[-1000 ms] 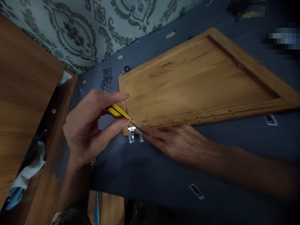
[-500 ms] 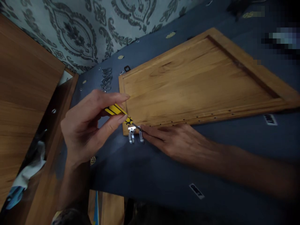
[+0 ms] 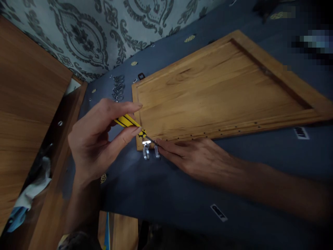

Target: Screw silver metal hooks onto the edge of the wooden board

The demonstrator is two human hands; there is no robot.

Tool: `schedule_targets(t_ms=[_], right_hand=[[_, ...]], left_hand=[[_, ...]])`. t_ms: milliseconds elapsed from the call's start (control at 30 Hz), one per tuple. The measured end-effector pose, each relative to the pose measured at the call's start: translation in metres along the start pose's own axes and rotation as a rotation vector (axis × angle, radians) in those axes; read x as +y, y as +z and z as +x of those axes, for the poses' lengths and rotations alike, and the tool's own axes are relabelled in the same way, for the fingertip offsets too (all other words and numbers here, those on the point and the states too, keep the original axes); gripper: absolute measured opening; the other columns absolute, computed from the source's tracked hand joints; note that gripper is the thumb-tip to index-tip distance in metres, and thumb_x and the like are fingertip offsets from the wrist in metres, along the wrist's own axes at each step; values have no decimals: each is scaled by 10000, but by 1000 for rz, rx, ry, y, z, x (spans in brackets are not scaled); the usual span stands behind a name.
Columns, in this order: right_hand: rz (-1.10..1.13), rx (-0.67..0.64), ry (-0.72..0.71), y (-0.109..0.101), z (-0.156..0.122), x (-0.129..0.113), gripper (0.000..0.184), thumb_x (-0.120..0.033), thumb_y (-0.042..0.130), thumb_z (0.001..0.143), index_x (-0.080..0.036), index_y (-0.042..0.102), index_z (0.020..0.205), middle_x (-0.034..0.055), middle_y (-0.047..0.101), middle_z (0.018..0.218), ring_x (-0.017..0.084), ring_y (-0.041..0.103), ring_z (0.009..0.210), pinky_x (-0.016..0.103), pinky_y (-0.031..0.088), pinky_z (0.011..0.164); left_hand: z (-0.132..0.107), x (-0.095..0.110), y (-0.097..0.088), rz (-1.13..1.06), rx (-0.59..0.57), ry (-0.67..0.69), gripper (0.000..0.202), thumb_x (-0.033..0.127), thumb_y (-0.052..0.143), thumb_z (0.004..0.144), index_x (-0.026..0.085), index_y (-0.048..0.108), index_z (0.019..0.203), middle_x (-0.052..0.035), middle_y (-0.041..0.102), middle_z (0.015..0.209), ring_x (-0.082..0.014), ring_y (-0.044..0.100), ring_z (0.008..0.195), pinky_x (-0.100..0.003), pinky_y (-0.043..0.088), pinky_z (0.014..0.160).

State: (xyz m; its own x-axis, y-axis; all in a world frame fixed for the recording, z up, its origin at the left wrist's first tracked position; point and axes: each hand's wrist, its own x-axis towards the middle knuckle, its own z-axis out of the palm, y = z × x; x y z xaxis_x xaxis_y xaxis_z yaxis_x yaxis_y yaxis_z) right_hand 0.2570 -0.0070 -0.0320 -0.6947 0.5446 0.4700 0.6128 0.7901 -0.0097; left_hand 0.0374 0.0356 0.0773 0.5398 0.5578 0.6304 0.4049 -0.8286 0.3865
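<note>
My left hand (image 3: 101, 135) is closed around the handle of a yellow and black screwdriver (image 3: 127, 121), its shaft slanting down to the right. The shaft's tip meets the fingertips of my right hand (image 3: 195, 156), which are pressed together at the near edge of a wooden panel (image 3: 203, 93). Whatever these fingertips pinch is hidden. Just left of them, a shiny metal hook (image 3: 146, 151) is on the panel's near left corner, its curved part hanging past the edge. A second metal hook (image 3: 156, 151) shows right beside my fingertips. Small dark holes run along the near edge.
Several metal hooks (image 3: 118, 88) lie in a row on the dark blue printed cloth (image 3: 166, 194), left of the panel. A small dark buckle-like piece (image 3: 141, 76) touches the far left corner. Wooden furniture (image 3: 31, 86) stands at left, and a patterned wall (image 3: 109, 31) rises behind.
The screwdriver's handle has turned slightly in my left hand and shifted a little to the left. My right hand and the panel have hardly moved.
</note>
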Motion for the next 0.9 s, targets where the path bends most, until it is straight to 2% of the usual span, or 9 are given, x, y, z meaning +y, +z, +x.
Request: schedule_targets(t_ms=[100,200,333,500,700,800,900], right_hand=[[-55,70,-67,0,0,0,420,2,510,869,-139,751,1183,70,755,1294,221,787,744,342,612,464],[-61,105,-60,1,1,1,419,13,495,869,-135,758,1159,62,772,1255,221,787,744,355,641,503],[-41,95,-59,2,0,2,416,9,512,867,-137,754,1173,54,772,1256,222,791,769,357,654,523],[-47,87,-50,3,0,2,396,-18,544,875,-160,750,1182,41,765,1274,222,787,744,363,633,480],[-63,112,-58,3,1,2,386,-25,559,876,-197,758,1159,13,772,1260,202,774,736,340,616,488],[-78,113,-57,2,1,2,406,1,548,866,-194,757,1154,22,784,1226,183,759,700,310,577,456],[-75,101,-57,1,0,2,416,23,526,862,-174,759,1143,45,792,1195,188,763,717,303,563,455]], left_hand=[[-1,1,0,-59,21,-21,484,121,822,851,347,741,1271,6,754,1026,-194,731,844,-363,634,681],[-1,4,1,-97,35,-44,500,57,821,829,306,753,1257,11,756,1024,-186,741,871,-335,651,717],[0,9,0,-106,12,-98,510,14,802,825,308,763,1240,4,753,994,-179,735,864,-327,645,703],[-1,8,-1,-112,20,-82,482,43,818,824,309,771,1223,17,763,990,-153,740,853,-278,665,717],[-1,7,-2,-172,8,-95,458,2,796,828,232,775,1223,9,764,985,-124,747,873,-213,647,756],[-1,9,-2,-164,4,-111,475,-12,780,835,249,771,1231,24,759,996,-125,742,879,-228,655,755],[-1,9,-2,-162,6,-135,474,-18,745,856,273,775,1229,24,764,1006,-160,744,886,-292,671,752]])
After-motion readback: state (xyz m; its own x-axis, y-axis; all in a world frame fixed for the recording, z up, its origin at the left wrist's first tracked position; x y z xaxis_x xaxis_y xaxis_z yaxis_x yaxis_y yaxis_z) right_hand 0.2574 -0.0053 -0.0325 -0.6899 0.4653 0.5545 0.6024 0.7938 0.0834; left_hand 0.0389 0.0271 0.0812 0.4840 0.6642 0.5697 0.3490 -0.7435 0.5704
